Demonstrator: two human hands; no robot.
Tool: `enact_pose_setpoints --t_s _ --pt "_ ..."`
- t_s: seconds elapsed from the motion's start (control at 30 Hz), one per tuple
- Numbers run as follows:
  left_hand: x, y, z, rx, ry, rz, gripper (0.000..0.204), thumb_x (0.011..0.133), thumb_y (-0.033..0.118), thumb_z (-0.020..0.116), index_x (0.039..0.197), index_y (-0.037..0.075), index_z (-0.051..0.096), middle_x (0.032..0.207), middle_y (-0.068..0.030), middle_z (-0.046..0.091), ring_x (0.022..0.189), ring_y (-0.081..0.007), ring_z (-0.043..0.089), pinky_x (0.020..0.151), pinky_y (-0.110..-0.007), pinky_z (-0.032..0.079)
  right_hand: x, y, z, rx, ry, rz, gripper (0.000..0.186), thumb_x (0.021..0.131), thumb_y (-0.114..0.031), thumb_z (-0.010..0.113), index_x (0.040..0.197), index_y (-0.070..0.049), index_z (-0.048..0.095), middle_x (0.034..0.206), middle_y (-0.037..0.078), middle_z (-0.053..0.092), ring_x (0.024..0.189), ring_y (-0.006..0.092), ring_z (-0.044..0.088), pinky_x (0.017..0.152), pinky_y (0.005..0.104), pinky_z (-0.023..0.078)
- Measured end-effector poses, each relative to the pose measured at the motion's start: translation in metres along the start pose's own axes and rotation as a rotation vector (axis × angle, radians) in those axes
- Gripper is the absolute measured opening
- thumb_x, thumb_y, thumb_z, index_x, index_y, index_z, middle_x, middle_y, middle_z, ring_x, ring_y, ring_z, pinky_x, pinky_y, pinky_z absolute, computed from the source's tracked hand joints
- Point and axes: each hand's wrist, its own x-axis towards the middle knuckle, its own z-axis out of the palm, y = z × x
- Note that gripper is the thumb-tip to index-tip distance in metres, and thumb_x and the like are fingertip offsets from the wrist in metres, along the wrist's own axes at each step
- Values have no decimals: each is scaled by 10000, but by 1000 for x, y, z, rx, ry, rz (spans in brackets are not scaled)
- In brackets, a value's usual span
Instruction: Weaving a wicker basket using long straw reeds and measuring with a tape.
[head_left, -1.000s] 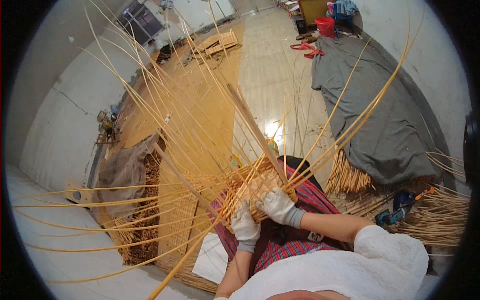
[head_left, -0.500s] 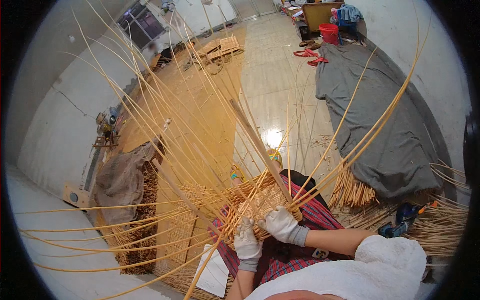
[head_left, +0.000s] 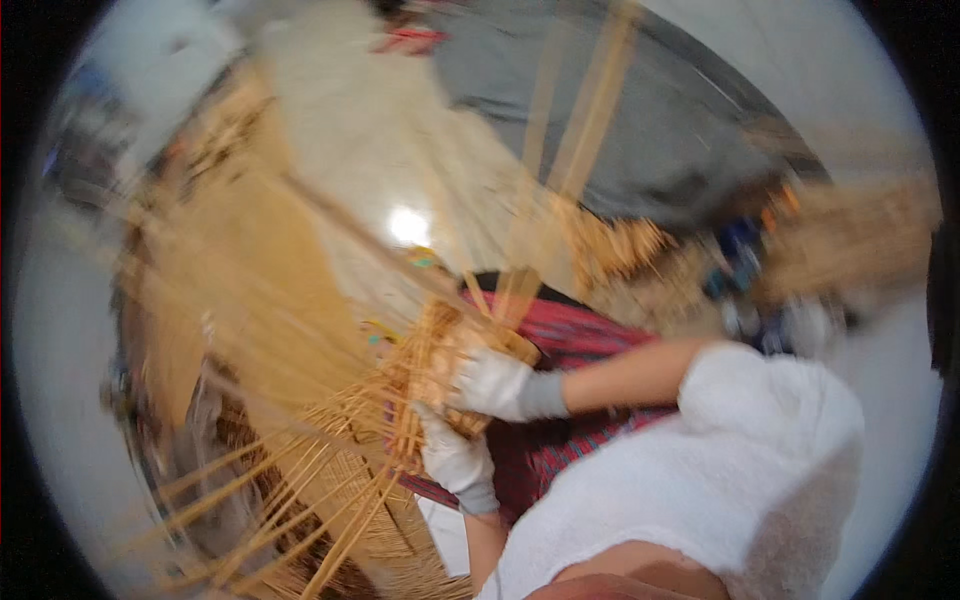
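Note:
A half-woven wicker basket rests on my lap, with long loose willow rods fanning out from it to the left and upward. My left hand, in a white work glove, is closed on the basket's near edge. My right hand, gloved the same way, grips the weave just above and to the right of the left one. Head motion smears the picture, so single fingers and strands do not show clearly. A wooden stick slants up from the basket's far side.
A grey cloth covers a bundle of cut rods at the upper right. More rods lie at the right beside blurred dark-blue objects. A white sheet lies below my left hand. Tan matting spreads at left.
The whole view has swung to the right and blurred, so floor and cloth have shifted left. Both hands remain on the basket, which sits more to the left in the picture.

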Motion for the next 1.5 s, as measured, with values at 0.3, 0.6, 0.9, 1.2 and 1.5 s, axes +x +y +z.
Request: enact_pose_setpoints --t_s 0.3,0.6,0.9,1.2,1.5 --pt "13 15 -16 -53 -84 -2 1118 690 138 859 1612 65 231 1004 -214 718 810 -411 676 685 -465 522 -1 -17 12 -147 77 150 193 923 -363 533 875 -200 624 805 34 591 811 241 591 816 433 437" --pt "-5 40 2 -37 -4 -62 999 719 69 792 1597 125 318 1329 -227 612 1093 -377 660 891 -416 531 -21 0 16 -152 83 50 198 919 -323 544 872 -166 655 767 40 610 783 243 609 803 418 443" --pt "0 56 -3 33 127 103 974 680 84 816 1554 43 387 924 -161 683 812 -373 654 734 -434 516 -33 0 -3 -192 177 124 174 894 -314 561 868 -167 650 811 25 607 814 225 609 863 400 434" --pt "5 49 -1 58 6 43 958 688 209 836 1540 84 416 981 -139 671 878 -353 629 759 -444 481 -28 8 -15 83 149 92 205 917 -282 560 1057 -152 633 1100 53 631 1071 249 603 976 460 439" --pt "-4 42 12 204 58 44 779 767 280 805 1463 96 508 949 -158 631 866 -385 591 777 -489 444 -153 127 -36 773 498 811 166 899 -217 693 956 -70 747 946 144 728 907 323 692 826 428 542"
